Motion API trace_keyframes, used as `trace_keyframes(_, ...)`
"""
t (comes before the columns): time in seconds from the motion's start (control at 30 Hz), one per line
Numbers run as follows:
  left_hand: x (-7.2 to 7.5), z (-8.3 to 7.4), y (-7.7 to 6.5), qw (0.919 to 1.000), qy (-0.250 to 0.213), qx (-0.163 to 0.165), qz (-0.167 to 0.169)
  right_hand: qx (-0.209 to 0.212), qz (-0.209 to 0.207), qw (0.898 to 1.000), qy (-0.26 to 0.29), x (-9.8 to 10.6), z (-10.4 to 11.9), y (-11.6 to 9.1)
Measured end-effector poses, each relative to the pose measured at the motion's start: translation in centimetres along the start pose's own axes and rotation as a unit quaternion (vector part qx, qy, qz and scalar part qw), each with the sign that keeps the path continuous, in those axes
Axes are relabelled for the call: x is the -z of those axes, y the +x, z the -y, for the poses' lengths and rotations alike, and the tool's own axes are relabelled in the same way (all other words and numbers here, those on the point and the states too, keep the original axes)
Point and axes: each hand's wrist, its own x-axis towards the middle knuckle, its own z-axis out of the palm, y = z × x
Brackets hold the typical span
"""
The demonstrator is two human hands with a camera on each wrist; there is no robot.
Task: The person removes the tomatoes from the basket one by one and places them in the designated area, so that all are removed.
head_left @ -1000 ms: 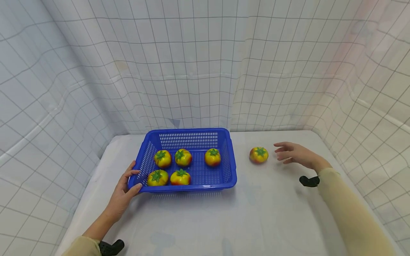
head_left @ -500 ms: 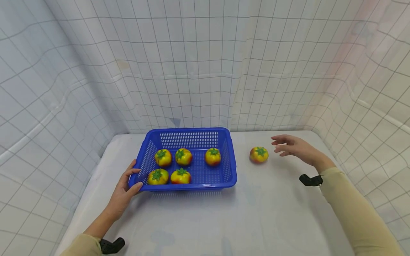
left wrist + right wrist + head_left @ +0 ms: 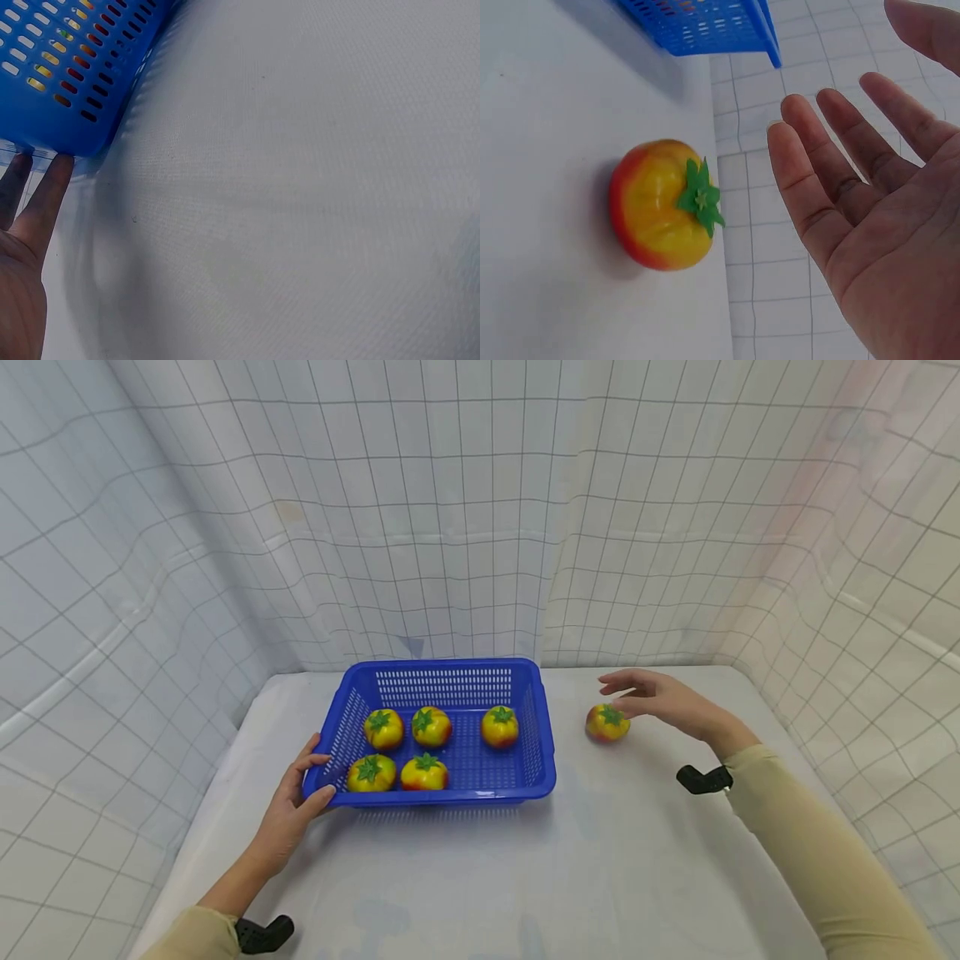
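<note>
Basket [image 3: 480,795] in all three views

The table [image 3: 600,877], covered in white, is enclosed at the back and both sides by pale sheeting [image 3: 465,527] patterned with a dark grid; a bluish cast is seen on the left, warmer cream and pink on the right.

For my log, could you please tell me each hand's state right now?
Left hand: closed, holding the blue basket by its corner.
Right hand: open, empty, near the loose fruit.
</note>
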Motion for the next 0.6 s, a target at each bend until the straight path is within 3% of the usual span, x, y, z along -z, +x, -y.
trace_keyframes(0.6,0.0,0.1,0.0,1.0,0.0,-0.002,0.0,0.047,0.088,0.995,-0.021,-4.3,6.3,3.6)
